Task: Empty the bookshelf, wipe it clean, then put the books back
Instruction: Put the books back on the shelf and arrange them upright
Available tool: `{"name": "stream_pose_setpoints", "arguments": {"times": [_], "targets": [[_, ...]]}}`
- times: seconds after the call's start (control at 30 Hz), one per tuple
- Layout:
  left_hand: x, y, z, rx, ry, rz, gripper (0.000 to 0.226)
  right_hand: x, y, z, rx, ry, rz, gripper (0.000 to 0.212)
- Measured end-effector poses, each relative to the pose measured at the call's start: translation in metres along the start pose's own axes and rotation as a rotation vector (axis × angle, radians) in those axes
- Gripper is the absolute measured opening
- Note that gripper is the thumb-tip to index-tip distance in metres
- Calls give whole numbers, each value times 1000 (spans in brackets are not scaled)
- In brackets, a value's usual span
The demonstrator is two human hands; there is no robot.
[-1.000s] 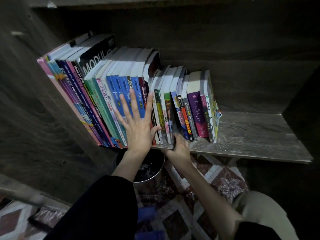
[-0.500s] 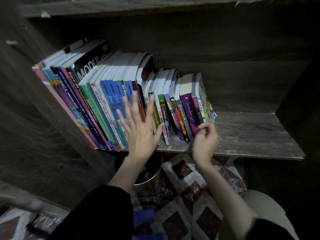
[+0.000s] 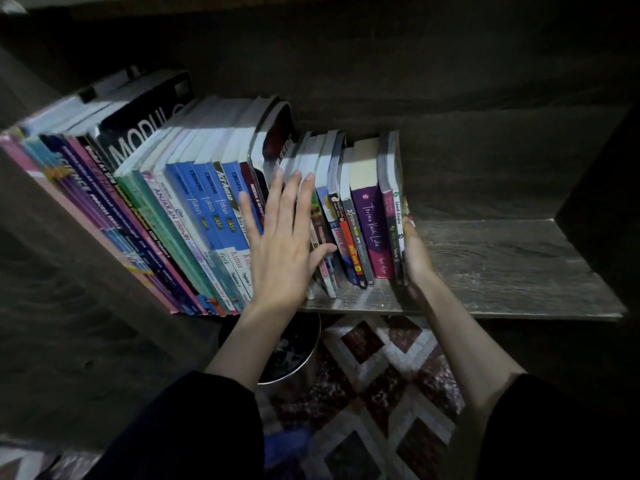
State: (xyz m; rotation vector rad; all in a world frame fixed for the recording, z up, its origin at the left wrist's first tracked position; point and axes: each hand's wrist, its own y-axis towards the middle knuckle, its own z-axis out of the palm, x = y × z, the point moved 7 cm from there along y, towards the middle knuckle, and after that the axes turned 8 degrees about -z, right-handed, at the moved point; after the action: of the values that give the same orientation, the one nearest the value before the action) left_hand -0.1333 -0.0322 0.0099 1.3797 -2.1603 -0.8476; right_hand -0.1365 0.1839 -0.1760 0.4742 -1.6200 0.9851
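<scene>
With my left grip (image 3: 280,251) open and flat on the spines of the books (image 3: 207,202) standing left on the shelf (image 3: 502,265), and my right grip (image 3: 415,258) open against the row's right end, I judge I'm bracketing the smaller ones to lift out, which needs an even inward squeeze.

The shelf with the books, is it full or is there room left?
Partly full. The row of books ends at the right hand; from there to the side wall the shelf shows bare wood.
</scene>
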Motion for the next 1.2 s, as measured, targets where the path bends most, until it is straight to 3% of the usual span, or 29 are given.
{"name": "stream_pose_setpoints", "arguments": {"times": [0.1,0.17,0.27,0.33,0.47,0.57,0.63,0.7,0.77,0.83,1.03,1.2], "targets": [[0,0,0,3,-10,-2,107,-22,38,-4,11,22,-36,109],[1,0,-2,16,-19,-3,105,3,4,-4,20,-48,-35,106],[4,-9,-12,-15,-110,-22,85,56,-57,0,91,-159,-63,62],[11,-21,-23,-73,-224,-79,64,70,-58,-9,31,-161,-143,45],[23,-38,-26,-17,-355,-204,48,109,-82,-24,-323,-160,-513,30],[23,-35,-28,83,-413,-228,46,151,-130,-17,-506,-289,-968,28],[23,-30,-33,160,-498,-274,46,174,-157,4,-441,-377,-1237,30],[23,-25,-33,211,-539,-316,51,188,-169,36,-208,-557,-1387,35],[24,-21,-29,259,-557,-339,60,188,-171,68,78,-824,-1405,46],[24,-15,-26,320,-568,-345,67,178,-166,83,233,-1054,-1355,54],[18,3,-17,492,-400,-328,83,175,-162,83,263,-1189,-1307,58],[16,8,-18,533,-380,-388,77,175,-160,81,277,-1146,-1289,56]]}}
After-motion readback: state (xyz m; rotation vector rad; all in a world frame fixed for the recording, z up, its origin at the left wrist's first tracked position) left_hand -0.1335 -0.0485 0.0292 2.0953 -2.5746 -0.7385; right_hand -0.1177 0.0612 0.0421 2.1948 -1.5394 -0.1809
